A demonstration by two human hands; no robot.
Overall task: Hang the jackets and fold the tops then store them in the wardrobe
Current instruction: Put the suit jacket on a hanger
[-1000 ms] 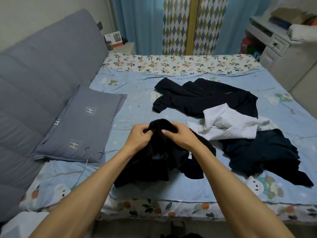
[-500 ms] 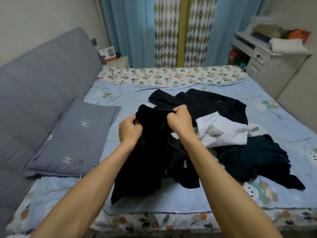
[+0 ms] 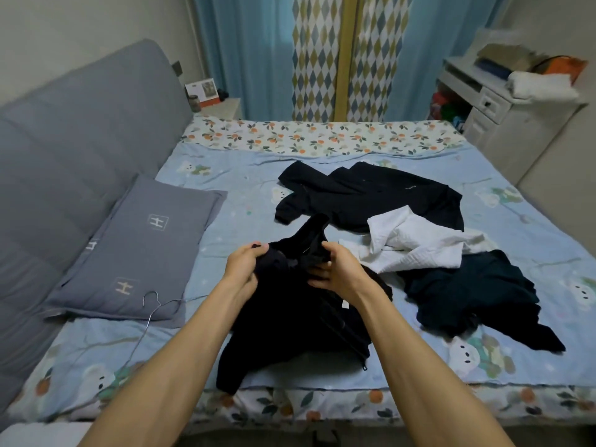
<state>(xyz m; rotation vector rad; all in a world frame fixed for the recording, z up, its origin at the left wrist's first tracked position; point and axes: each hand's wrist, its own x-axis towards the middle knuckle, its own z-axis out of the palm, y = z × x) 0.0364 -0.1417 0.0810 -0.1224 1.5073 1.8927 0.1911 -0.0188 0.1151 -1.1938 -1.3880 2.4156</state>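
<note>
A black zip-up jacket [image 3: 290, 321] hangs bunched over the near edge of the bed, its lower part resting on the sheet. My left hand [image 3: 245, 262] grips its collar area on the left, and my right hand [image 3: 335, 269] grips the fabric on the right, close beside the left hand. Behind it lie a black top [image 3: 371, 195], a crumpled white top [image 3: 416, 246] and a dark teal garment [image 3: 467, 291]. A thin wire hanger [image 3: 154, 304] rests on the sheet at the corner of the grey pillow.
The bed [image 3: 225, 195] has a light blue cartoon sheet. A grey pillow [image 3: 138, 253] leans by the padded grey headboard [image 3: 74, 162] on the left. A white cabinet [image 3: 503, 124] with stacked items stands at the far right; blue curtains [image 3: 245, 53] hang behind.
Both hands lifted the black jacket up off the bed, then lowered it again toward the near edge. They have shifted their grip along its collar, and a sleeve or collar end now sticks up.
</note>
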